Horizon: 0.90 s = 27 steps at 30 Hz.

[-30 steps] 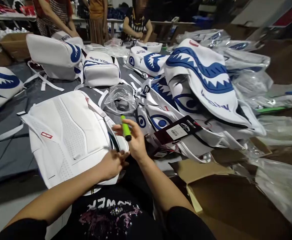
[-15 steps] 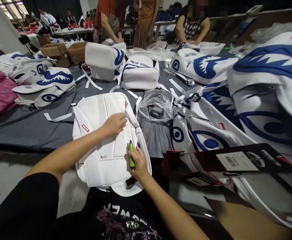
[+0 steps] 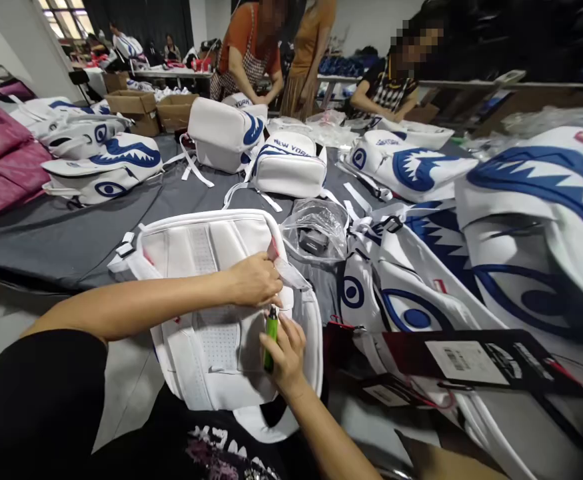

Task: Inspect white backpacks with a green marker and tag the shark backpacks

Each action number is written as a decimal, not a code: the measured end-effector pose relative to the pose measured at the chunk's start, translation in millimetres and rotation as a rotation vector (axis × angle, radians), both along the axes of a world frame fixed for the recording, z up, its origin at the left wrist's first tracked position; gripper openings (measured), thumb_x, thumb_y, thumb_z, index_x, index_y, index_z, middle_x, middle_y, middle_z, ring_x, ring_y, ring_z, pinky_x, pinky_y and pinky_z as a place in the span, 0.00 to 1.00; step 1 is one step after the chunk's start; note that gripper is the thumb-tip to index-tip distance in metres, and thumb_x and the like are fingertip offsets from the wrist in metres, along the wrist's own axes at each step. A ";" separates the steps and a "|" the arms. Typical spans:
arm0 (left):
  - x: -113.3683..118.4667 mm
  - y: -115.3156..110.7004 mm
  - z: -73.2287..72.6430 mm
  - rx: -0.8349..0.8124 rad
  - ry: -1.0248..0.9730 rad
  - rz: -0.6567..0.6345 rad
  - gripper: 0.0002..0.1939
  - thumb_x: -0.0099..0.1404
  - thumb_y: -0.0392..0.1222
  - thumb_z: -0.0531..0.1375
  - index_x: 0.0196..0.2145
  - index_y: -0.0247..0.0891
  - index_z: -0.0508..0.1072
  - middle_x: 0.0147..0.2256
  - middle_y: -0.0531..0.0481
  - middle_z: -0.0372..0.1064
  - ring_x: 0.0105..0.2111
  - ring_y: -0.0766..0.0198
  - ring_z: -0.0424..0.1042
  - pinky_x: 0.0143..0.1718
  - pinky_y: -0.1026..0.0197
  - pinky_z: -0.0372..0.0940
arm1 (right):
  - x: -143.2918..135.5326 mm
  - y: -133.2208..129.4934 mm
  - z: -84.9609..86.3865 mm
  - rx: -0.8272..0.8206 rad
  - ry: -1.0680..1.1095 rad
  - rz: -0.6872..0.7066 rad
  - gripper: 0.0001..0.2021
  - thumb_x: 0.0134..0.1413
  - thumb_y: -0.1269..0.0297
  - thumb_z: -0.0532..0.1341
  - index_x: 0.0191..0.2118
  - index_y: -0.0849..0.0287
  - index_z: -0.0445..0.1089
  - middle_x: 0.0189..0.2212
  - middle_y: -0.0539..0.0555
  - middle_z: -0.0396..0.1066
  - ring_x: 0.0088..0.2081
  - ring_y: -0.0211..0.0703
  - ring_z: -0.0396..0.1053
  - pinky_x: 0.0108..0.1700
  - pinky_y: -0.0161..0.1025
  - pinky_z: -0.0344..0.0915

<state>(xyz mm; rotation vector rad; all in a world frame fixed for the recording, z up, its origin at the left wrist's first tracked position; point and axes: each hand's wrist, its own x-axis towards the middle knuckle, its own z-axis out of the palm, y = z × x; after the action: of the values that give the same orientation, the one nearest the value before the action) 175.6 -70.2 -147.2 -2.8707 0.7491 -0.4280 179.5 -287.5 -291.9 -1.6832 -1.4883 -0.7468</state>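
Observation:
A white backpack (image 3: 221, 390) lies in front of me with its padded back panel facing up, tilted against my body at the table edge. My left hand (image 3: 257, 280) is closed, its fingertips pinched together over the right part of the panel; what they pinch is too small to make out. In my right hand (image 3: 288, 350) is a slim green stick with a black tip (image 3: 271, 341), held upright close below the left fingertips. The right fingers are curled round it. A white shoulder strap (image 3: 294, 275) runs beside the left hand.
Several white backpacks with blue shark mouths (image 3: 426, 167) stand on the dark-covered table (image 3: 166, 193). A clear plastic bag (image 3: 321, 220) lies just beyond my backpack. Black hang tags (image 3: 471, 363) jut out at right. Pink fabric (image 3: 1, 160) is at left. People work across the table.
My left hand has moved right and down toward the green stick, its fingers now pinched near the tip. The backpack's near side has shifted toward me. The view has tilted up.

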 end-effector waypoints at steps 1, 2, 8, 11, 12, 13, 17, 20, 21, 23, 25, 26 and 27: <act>6.9 2.2 -1.9 -0.007 0.061 0.023 0.22 0.68 0.56 0.57 0.27 0.36 0.75 0.28 0.46 0.74 0.30 0.59 0.69 0.38 0.52 0.55 | 3.7 9.2 -2.2 -0.009 -0.004 -0.019 0.21 0.52 0.80 0.56 0.50 0.55 0.64 0.60 0.62 0.65 0.66 0.56 0.56 0.59 0.59 0.62; 14.6 6.5 -4.0 -0.012 0.114 0.042 0.21 0.66 0.56 0.59 0.27 0.36 0.76 0.29 0.46 0.75 0.31 0.59 0.69 0.38 0.52 0.55 | 7.5 17.5 -5.6 -0.034 -0.001 -0.033 0.21 0.51 0.81 0.56 0.50 0.56 0.64 0.61 0.64 0.64 0.66 0.56 0.56 0.58 0.58 0.63; 38.9 38.5 -7.7 0.030 0.167 -0.019 0.20 0.64 0.59 0.61 0.26 0.40 0.77 0.32 0.48 0.75 0.41 0.55 0.68 0.50 0.50 0.57 | 20.4 29.8 -25.7 -0.119 0.047 -0.011 0.23 0.50 0.81 0.56 0.53 0.59 0.64 0.62 0.68 0.62 0.67 0.59 0.55 0.57 0.62 0.66; 40.8 60.2 3.8 0.040 0.171 -0.056 0.20 0.65 0.59 0.59 0.26 0.41 0.76 0.34 0.48 0.73 0.44 0.54 0.68 0.59 0.46 0.53 | 21.5 27.2 -26.8 -0.130 0.058 0.012 0.22 0.52 0.79 0.56 0.53 0.59 0.64 0.60 0.69 0.64 0.66 0.61 0.56 0.56 0.63 0.66; 42.3 70.3 9.8 0.031 0.164 -0.035 0.20 0.65 0.59 0.59 0.26 0.41 0.75 0.35 0.48 0.73 0.44 0.53 0.68 0.61 0.44 0.51 | 22.0 27.3 -26.8 -0.129 0.063 0.016 0.21 0.53 0.79 0.56 0.53 0.58 0.64 0.60 0.68 0.64 0.66 0.61 0.56 0.56 0.63 0.66; 44.0 81.3 16.3 0.016 0.150 0.005 0.20 0.64 0.60 0.59 0.26 0.41 0.75 0.36 0.48 0.72 0.45 0.53 0.67 0.62 0.42 0.49 | 22.6 27.7 -27.0 -0.123 0.069 0.019 0.21 0.53 0.79 0.56 0.53 0.58 0.65 0.60 0.68 0.64 0.66 0.61 0.56 0.56 0.63 0.67; 44.2 114.6 34.6 -0.043 0.087 0.181 0.18 0.64 0.58 0.59 0.26 0.42 0.75 0.41 0.48 0.71 0.53 0.51 0.63 0.66 0.42 0.42 | 25.9 30.4 -26.9 -0.092 0.091 0.030 0.22 0.54 0.80 0.55 0.53 0.56 0.65 0.60 0.65 0.65 0.66 0.59 0.57 0.55 0.62 0.67; 31.6 105.1 27.5 -0.021 0.058 0.230 0.19 0.64 0.58 0.58 0.29 0.41 0.77 0.43 0.45 0.70 0.54 0.48 0.61 0.65 0.39 0.44 | 25.2 28.7 -15.5 -0.074 0.144 0.048 0.23 0.53 0.81 0.55 0.54 0.55 0.64 0.56 0.65 0.69 0.62 0.60 0.62 0.53 0.62 0.68; 25.6 95.5 21.3 -0.015 0.062 0.220 0.20 0.64 0.59 0.59 0.30 0.40 0.77 0.43 0.44 0.69 0.53 0.48 0.61 0.64 0.38 0.45 | 23.7 27.0 -8.2 -0.054 0.188 0.060 0.23 0.54 0.81 0.55 0.54 0.55 0.64 0.53 0.64 0.71 0.60 0.59 0.66 0.51 0.61 0.69; 12.7 74.0 6.0 -0.038 0.080 0.173 0.20 0.61 0.61 0.61 0.33 0.39 0.76 0.43 0.44 0.69 0.51 0.48 0.62 0.63 0.36 0.47 | 19.5 24.3 10.5 -0.002 0.322 0.087 0.21 0.57 0.79 0.55 0.54 0.53 0.64 0.47 0.60 0.75 0.51 0.54 0.73 0.47 0.55 0.72; 1.6 57.1 -9.6 -0.113 0.068 0.138 0.21 0.60 0.62 0.63 0.34 0.39 0.75 0.44 0.45 0.69 0.52 0.48 0.62 0.64 0.34 0.45 | 16.1 25.4 30.6 0.047 0.500 0.072 0.16 0.61 0.74 0.57 0.52 0.52 0.65 0.41 0.56 0.77 0.41 0.49 0.77 0.42 0.48 0.74; -2.2 51.7 -16.8 -0.166 0.050 0.142 0.22 0.59 0.62 0.63 0.34 0.38 0.75 0.45 0.45 0.69 0.53 0.48 0.61 0.64 0.33 0.43 | 15.6 27.8 39.4 0.059 0.607 0.051 0.13 0.62 0.71 0.58 0.51 0.53 0.66 0.40 0.55 0.77 0.36 0.46 0.77 0.39 0.46 0.75; -4.7 48.0 -23.3 -0.220 0.035 0.156 0.23 0.59 0.63 0.64 0.35 0.38 0.74 0.46 0.45 0.69 0.55 0.47 0.61 0.65 0.32 0.41 | 16.1 31.3 46.6 0.069 0.726 0.027 0.10 0.63 0.67 0.59 0.50 0.53 0.67 0.40 0.55 0.77 0.33 0.44 0.77 0.37 0.44 0.75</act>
<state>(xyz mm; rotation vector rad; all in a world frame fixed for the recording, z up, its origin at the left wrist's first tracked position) 170.9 -22.2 -170.5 -3.1202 0.5066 -0.4675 195.5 -256.2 -245.3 -1.6284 -0.9532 -0.1262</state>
